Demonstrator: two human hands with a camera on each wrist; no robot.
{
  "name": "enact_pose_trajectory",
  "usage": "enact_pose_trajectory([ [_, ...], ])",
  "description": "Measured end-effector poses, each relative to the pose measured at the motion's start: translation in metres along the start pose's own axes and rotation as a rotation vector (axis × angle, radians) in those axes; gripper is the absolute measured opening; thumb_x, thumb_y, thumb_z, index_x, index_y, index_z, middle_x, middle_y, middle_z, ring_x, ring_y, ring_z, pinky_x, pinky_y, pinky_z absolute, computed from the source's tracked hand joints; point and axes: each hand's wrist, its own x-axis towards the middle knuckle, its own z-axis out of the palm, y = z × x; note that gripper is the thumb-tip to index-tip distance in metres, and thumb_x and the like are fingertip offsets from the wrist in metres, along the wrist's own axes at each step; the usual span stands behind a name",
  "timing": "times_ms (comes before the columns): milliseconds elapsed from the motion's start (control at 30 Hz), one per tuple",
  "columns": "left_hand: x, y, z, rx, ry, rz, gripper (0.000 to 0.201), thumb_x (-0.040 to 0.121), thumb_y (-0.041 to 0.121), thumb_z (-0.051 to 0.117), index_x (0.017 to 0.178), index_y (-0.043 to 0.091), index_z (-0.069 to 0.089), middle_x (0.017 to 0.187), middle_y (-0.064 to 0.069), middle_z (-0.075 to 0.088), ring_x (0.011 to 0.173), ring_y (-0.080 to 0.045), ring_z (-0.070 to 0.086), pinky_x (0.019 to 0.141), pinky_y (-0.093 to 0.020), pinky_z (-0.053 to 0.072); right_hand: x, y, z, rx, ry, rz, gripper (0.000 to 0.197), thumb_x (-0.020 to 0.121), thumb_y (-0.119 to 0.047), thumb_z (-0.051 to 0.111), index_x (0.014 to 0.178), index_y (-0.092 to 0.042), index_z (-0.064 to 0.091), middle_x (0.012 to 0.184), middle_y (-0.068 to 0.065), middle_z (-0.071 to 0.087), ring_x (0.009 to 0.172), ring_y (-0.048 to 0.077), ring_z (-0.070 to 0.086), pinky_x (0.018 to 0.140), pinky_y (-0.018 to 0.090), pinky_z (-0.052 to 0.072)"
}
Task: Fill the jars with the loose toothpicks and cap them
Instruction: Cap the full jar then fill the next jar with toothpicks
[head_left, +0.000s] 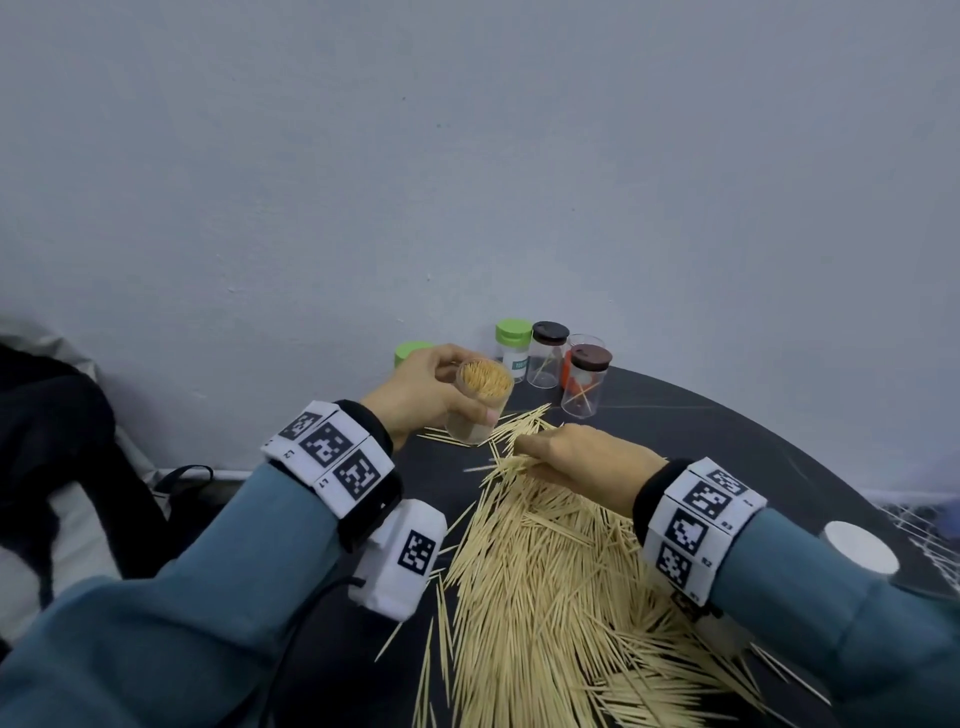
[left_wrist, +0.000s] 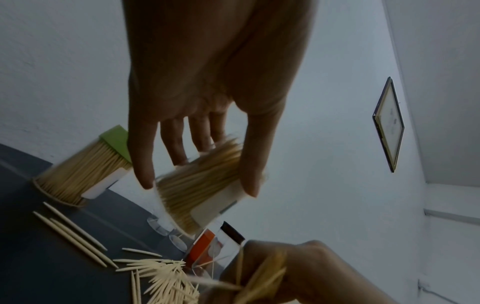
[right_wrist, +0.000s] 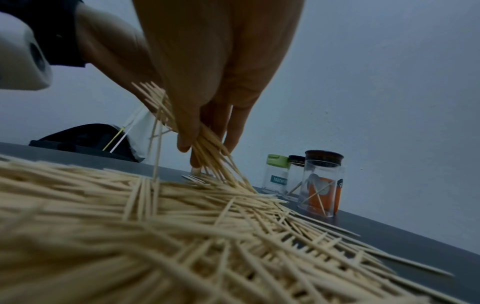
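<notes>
My left hand (head_left: 467, 392) grips a clear jar (head_left: 475, 431), uncapped and packed with toothpicks, tilted a little above the dark table (head_left: 701, 415). In the left wrist view the left hand (left_wrist: 198, 188) has its thumb and fingers around that jar (left_wrist: 187, 197). My right hand (head_left: 524, 452) lies on the big toothpick pile (head_left: 545, 597) and pinches a bunch of toothpicks (right_wrist: 207, 148) between thumb and fingers (right_wrist: 184, 144). A green-capped jar (left_wrist: 83, 172) full of toothpicks stands behind my left hand.
At the table's back stand a green-capped jar (head_left: 513, 348) and two brown-capped clear jars (head_left: 548, 356) (head_left: 587, 384) holding a few toothpicks, with an orange item (right_wrist: 322, 193) behind. A white round lid (head_left: 860, 545) lies at the right. A black bag (head_left: 67, 441) sits left of the table.
</notes>
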Motion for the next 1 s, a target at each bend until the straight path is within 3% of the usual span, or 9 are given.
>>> enact_pose_trajectory([
  [67, 0.001, 0.0, -0.001, -0.025, 0.028, -0.002, 0.061, 0.066, -0.007, 0.078, 0.12, 0.009, 0.057, 0.108, -0.006, 0.063, 0.098, -0.018, 0.06, 0.078, -0.032, 0.053, -0.002, 0.003, 0.0, 0.066, 0.046, 0.026, 0.021, 0.099, -0.02, 0.041, 0.106, -0.002, 0.051, 0.097, 0.008, 0.059, 0.084, 0.021, 0.053, 0.068, 0.02, 0.032],
  [167, 0.003, 0.0, -0.003, -0.062, 0.076, -0.001, 0.055, 0.067, -0.007, 0.077, 0.115, 0.013, 0.057, 0.101, -0.001, 0.061, 0.098, -0.018, 0.059, 0.084, -0.037, 0.053, -0.006, 0.009, 0.0, 0.191, 0.119, 0.068, 0.018, 0.098, -0.022, 0.044, 0.093, -0.006, 0.05, 0.084, 0.002, 0.055, 0.073, 0.015, 0.049, 0.065, 0.02, 0.033],
  [267, 0.005, 0.0, -0.005, -0.08, 0.114, 0.001, 0.055, 0.068, -0.004, 0.078, 0.116, 0.013, 0.057, 0.111, -0.005, 0.061, 0.106, -0.021, 0.058, 0.085, -0.039, 0.051, -0.013, 0.014, -0.004, 0.403, 0.193, 0.123, 0.011, 0.096, -0.018, 0.048, 0.086, -0.015, 0.049, 0.09, 0.004, 0.065, 0.081, 0.02, 0.06, 0.071, 0.03, 0.046],
  [333, 0.006, 0.0, -0.005, -0.081, 0.118, -0.003, 0.058, 0.069, -0.001, 0.078, 0.121, 0.012, 0.056, 0.116, -0.007, 0.06, 0.109, -0.021, 0.057, 0.085, -0.038, 0.051, -0.02, 0.018, -0.007, 0.529, 0.266, 0.161, 0.013, 0.096, -0.018, 0.048, 0.084, -0.016, 0.053, 0.093, 0.004, 0.068, 0.087, 0.019, 0.064, 0.077, 0.03, 0.05],
  [467, 0.008, 0.0, 0.002, -0.064, 0.087, -0.014, 0.052, 0.07, 0.002, 0.078, 0.117, 0.014, 0.057, 0.109, -0.003, 0.061, 0.105, -0.019, 0.057, 0.085, -0.039, 0.051, -0.03, 0.027, -0.01, 0.689, 0.347, 0.27, 0.021, 0.096, -0.021, 0.047, 0.098, -0.003, 0.059, 0.092, -0.001, 0.07, 0.082, 0.007, 0.066, 0.07, 0.012, 0.05],
  [533, 0.009, 0.0, 0.009, -0.045, 0.053, -0.017, 0.053, 0.07, 0.004, 0.079, 0.117, 0.014, 0.058, 0.107, -0.003, 0.062, 0.104, -0.019, 0.058, 0.078, -0.033, 0.052, -0.036, 0.034, -0.009, 0.829, 0.39, 0.297, 0.02, 0.096, -0.018, 0.048, 0.102, -0.002, 0.058, 0.091, 0.001, 0.071, 0.083, 0.007, 0.067, 0.074, 0.015, 0.052],
  [667, 0.008, -0.001, 0.024, 0.011, -0.04, -0.028, 0.056, 0.07, 0.009, 0.08, 0.12, 0.014, 0.057, 0.115, -0.004, 0.063, 0.108, -0.02, 0.059, 0.082, -0.033, 0.053, -0.044, 0.043, -0.009, 1.156, 0.488, 0.324, 0.013, 0.095, -0.013, 0.045, 0.091, -0.009, 0.057, 0.087, 0.007, 0.069, 0.092, 0.025, 0.067, 0.085, 0.039, 0.055],
  [800, 0.005, 0.003, 0.039, 0.086, -0.129, -0.02, 0.053, 0.071, 0.014, 0.08, 0.119, 0.016, 0.057, 0.115, -0.002, 0.062, 0.107, -0.016, 0.058, 0.073, -0.025, 0.053, -0.047, 0.041, -0.016, 1.269, 0.538, 0.366, 0.018, 0.098, -0.011, 0.039, 0.089, -0.014, 0.055, 0.087, 0.009, 0.068, 0.09, 0.026, 0.066, 0.077, 0.029, 0.058],
  [1000, 0.008, 0.001, 0.055, 0.146, -0.196, -0.016, 0.053, 0.069, 0.015, 0.081, 0.116, 0.015, 0.06, 0.112, -0.001, 0.063, 0.109, -0.016, 0.057, 0.087, -0.033, 0.05, -0.042, 0.037, -0.018, 1.156, 0.586, 0.352, 0.032, 0.101, -0.021, 0.035, 0.116, -0.001, 0.055, 0.103, 0.006, 0.071, 0.101, 0.015, 0.065, 0.091, 0.03, 0.05],
])
